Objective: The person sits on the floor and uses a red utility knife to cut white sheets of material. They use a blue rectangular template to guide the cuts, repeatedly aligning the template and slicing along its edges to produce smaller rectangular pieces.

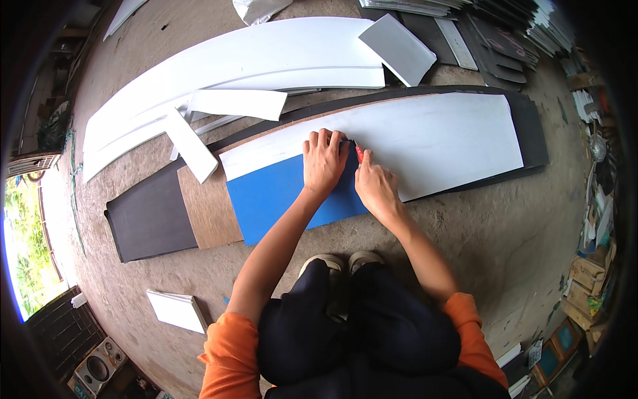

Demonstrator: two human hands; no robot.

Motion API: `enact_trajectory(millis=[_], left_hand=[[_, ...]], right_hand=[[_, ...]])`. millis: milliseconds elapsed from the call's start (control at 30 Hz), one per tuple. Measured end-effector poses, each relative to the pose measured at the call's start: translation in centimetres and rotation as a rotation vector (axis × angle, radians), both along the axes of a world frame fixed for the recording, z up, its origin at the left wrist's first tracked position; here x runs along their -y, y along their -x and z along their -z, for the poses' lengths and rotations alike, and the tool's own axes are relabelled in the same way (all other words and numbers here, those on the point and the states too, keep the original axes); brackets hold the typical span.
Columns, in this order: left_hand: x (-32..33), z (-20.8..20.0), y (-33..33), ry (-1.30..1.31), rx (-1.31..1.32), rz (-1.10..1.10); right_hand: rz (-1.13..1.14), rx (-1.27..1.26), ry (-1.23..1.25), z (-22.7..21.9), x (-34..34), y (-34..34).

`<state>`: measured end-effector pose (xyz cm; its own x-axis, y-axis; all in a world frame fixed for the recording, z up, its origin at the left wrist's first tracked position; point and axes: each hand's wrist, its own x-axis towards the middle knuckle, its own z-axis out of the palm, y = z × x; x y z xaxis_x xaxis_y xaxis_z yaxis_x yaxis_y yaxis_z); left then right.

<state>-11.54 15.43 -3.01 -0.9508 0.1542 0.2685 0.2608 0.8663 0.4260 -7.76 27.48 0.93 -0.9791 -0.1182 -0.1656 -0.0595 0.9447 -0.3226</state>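
Blue sheet point(266, 196) lies under left hand point(324, 161), fingers bent near its far edge; can't tell if they grip anything. Right hand point(377, 187) narrow, closed on red tool point(360, 153), just right of left fingers. White sheet point(458, 136) extends beyond and right of both hands' fingers. Brown board point(209, 209) left of left fingers, well apart.
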Motion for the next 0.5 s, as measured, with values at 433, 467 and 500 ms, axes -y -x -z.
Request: enact_trajectory(millis=[433, 467, 500], left_hand=[[-0.14, 0.05, 0.01, 0.019, -0.007, -0.010], [-0.16, 0.07, 0.01, 0.017, -0.005, -0.008], [-0.17, 0.04, 0.04, 0.019, -0.004, -0.011]], right_hand=[[0.010, -0.010, 0.016, 0.43, 0.28, 0.53], [0.011, -0.005, 0.008, 0.42, 0.28, 0.56], [0.007, -0.038, 0.003, 0.53, 0.26, 0.46]])
